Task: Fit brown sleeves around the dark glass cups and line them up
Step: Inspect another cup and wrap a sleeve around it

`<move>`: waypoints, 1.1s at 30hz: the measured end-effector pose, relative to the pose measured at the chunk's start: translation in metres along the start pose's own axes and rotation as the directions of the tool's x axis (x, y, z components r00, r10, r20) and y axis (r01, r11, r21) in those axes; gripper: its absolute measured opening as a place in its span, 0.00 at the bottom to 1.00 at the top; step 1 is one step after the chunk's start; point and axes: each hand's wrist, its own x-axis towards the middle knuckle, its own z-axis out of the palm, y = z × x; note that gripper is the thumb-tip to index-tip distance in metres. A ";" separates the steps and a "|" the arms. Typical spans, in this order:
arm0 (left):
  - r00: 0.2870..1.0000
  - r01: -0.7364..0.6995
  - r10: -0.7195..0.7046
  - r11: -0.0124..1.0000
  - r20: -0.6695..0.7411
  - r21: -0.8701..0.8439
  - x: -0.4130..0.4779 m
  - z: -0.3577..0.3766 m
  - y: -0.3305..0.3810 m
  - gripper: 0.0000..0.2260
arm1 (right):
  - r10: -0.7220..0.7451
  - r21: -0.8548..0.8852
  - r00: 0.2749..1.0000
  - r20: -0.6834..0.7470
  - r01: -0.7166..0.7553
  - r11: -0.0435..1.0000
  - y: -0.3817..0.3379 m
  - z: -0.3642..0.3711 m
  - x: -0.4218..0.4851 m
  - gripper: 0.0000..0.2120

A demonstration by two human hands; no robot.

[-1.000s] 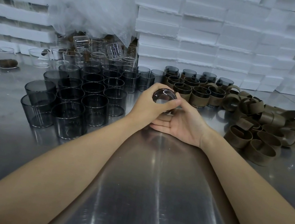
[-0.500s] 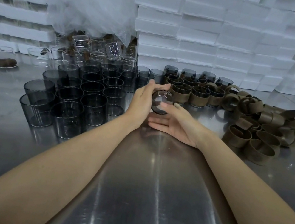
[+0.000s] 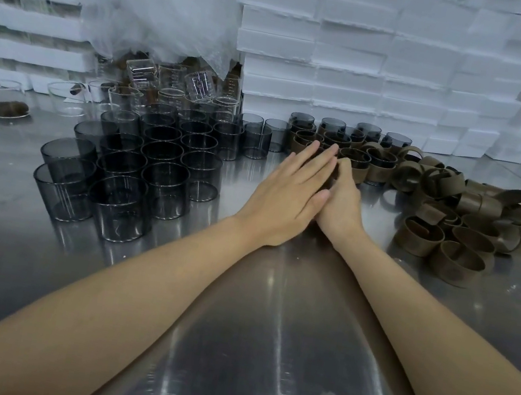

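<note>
Two hands meet at the front edge of the sleeved cups on a steel counter.

The left hand (image 3: pixel 288 191) lies flat, fingers straight and together, its fingertips (image 3: pixel 328 150) reaching over the nearest of the sleeved cups (image 3: pixel 376 172). The right hand (image 3: pixel 342 208) sits just beside and partly under it, thumb up against the group. Its fingers are hidden, so its grip cannot be told, and nothing beneath the left palm can be seen. The sleeved cups stand in rows at the back of the counter (image 3: pixel 262 337). Left of them is a tight cluster of bare dark glass cups (image 3: pixel 158 176), upright. Right of them is a loose heap of brown sleeves (image 3: pixel 456 263). Behind them rise stacked white foam blocks (image 3: pixel 380 61).
</note>
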 end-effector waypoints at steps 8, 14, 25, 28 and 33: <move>0.943 0.325 -0.330 0.941 -0.041 -0.098 0.003 0.002 0.009 0.31 | -0.141 0.022 0.990 0.033 0.140 0.990 -0.006 -0.002 -0.005 0.11; 0.760 0.509 -0.649 0.604 -0.009 -0.613 0.008 -0.003 -0.007 0.21 | -0.097 0.064 0.978 0.186 0.086 0.994 -0.007 0.000 -0.006 0.26; 0.741 0.468 -0.578 0.080 0.342 -0.880 0.015 -0.005 -0.018 0.29 | -0.003 0.550 0.920 0.392 -0.232 0.802 -0.011 -0.001 -0.002 0.33; 0.777 0.478 -0.533 0.152 0.336 -0.865 0.014 -0.003 -0.018 0.28 | 0.062 0.522 0.953 0.298 -0.217 0.825 -0.012 0.002 0.001 0.43; 0.802 0.470 -0.518 0.239 0.299 -0.850 0.013 0.002 -0.020 0.25 | 0.018 0.265 0.966 0.257 -0.089 0.960 -0.010 0.002 -0.002 0.49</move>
